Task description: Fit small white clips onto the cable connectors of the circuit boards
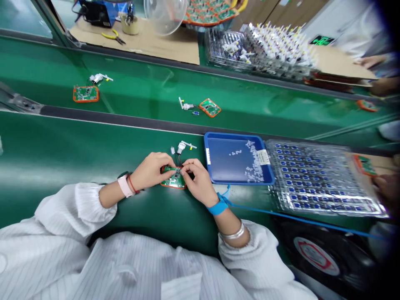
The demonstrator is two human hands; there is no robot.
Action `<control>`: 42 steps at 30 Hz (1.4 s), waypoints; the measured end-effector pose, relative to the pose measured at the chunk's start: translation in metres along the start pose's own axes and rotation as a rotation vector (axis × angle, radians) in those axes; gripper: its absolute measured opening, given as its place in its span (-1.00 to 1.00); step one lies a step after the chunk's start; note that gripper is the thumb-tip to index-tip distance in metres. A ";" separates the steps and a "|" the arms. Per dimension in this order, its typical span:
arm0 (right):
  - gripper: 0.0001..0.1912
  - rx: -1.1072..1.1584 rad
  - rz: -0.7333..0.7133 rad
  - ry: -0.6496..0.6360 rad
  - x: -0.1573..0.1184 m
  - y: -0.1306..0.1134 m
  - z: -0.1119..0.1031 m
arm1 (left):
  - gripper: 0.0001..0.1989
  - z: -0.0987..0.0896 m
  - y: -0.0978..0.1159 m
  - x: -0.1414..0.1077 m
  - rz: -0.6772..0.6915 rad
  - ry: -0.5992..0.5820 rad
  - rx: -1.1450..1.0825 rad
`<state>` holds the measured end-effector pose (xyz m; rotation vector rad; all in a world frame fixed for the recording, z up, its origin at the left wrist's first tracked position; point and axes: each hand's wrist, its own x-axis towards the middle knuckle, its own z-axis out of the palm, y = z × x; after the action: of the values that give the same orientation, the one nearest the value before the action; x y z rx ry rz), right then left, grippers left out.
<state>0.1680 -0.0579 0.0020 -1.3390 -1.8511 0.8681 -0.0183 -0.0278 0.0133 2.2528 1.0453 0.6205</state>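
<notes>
Both left hand [155, 168] and right hand [197, 177], fingertips nearly together, meet over a board [175, 181] between the counter's [62, 154] near and far edges, exact hold unclear; likely light, stiff, fragile, best gripped by its rim [173, 187].

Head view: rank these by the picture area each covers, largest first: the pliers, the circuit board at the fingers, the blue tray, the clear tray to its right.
1. Clear tray
2. Blue tray
3. Circuit board
4. Pliers, though lying farther back makes them look smaller.
</notes>
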 end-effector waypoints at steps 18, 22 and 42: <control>-0.84 -0.189 -0.114 -0.020 -0.002 -0.004 0.004 | -0.89 0.005 -0.001 -0.007 0.015 -0.068 0.078; -0.85 -0.247 -0.129 -0.045 -0.004 -0.008 0.007 | -0.60 0.004 -0.002 -0.014 0.055 -0.106 0.134; -0.90 -0.475 0.069 0.433 0.013 0.108 -0.105 | -0.39 -0.126 -0.142 0.090 -0.312 0.780 0.100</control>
<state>0.3061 -0.0056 -0.0286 -1.7230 -1.7219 0.1364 -0.1181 0.1573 0.0258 1.8703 1.7777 1.3794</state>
